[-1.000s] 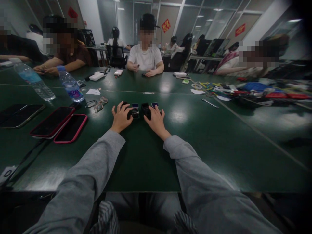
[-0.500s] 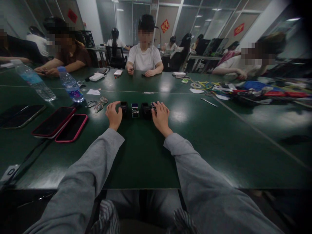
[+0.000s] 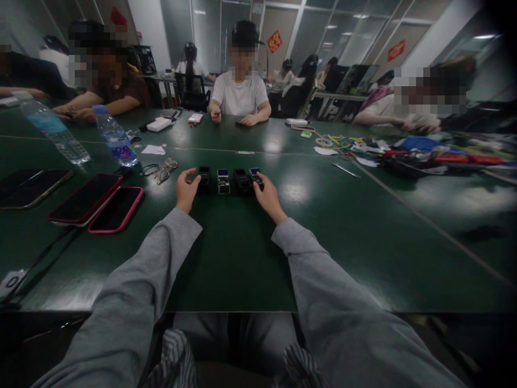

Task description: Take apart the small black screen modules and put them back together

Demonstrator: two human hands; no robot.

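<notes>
Several small box-shaped devices with screens stand side by side in a row on the green table. At the left end is a black device; my left hand is curved at its left edge, thumb and fingers apart. A silver device comes after it, then a second black device. The silver device at the right end is partly covered by my right hand, whose thumb and fingers close around its near right side.
Phones lie on the left, with two water bottles beyond them. Eyeglasses rest left of the devices. To the right are a thin metal tool and a heap of cables. A person sits opposite.
The fingers of my right hand have drawn down and in around the right-end silver device, leaving its screen more visible. My left hand stays beside the left black device.
</notes>
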